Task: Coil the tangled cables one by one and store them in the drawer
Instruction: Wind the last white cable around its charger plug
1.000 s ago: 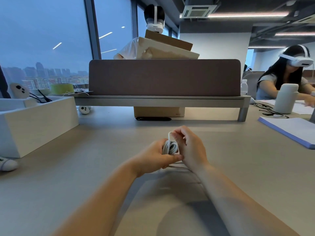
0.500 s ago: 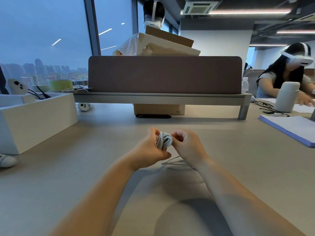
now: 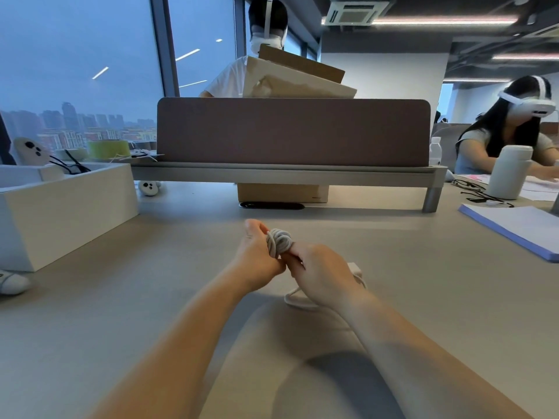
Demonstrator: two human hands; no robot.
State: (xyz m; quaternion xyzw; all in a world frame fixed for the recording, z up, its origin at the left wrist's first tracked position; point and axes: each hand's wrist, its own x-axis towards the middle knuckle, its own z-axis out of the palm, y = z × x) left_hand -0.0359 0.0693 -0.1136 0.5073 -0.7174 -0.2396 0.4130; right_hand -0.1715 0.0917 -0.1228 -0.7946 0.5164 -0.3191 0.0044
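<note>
A white cable (image 3: 279, 241) is wound into a small tight bundle above the middle of the desk. My left hand (image 3: 257, 258) grips the bundle from the left, thumb up. My right hand (image 3: 322, 275) pinches it from the right and below. A loose length of the same white cable (image 3: 298, 300) loops on the desk under my right wrist, with a white plug end (image 3: 355, 269) just behind that hand. A white open drawer box (image 3: 65, 204) stands at the left with black cables (image 3: 71, 166) sticking out of it.
A brown divider panel (image 3: 292, 131) on a grey shelf (image 3: 284, 175) crosses the desk ahead. A white bottle (image 3: 508, 172), black cables (image 3: 481, 193) and a blue-edged pad (image 3: 514, 229) lie at the right. Two people in headsets sit beyond. White controllers (image 3: 148, 187) lie at the left.
The bundle has been turned and raised between my hands, with more turns wrapped on. My right hand has dropped lower and to the right; the loose cable loop now shows beneath it.
</note>
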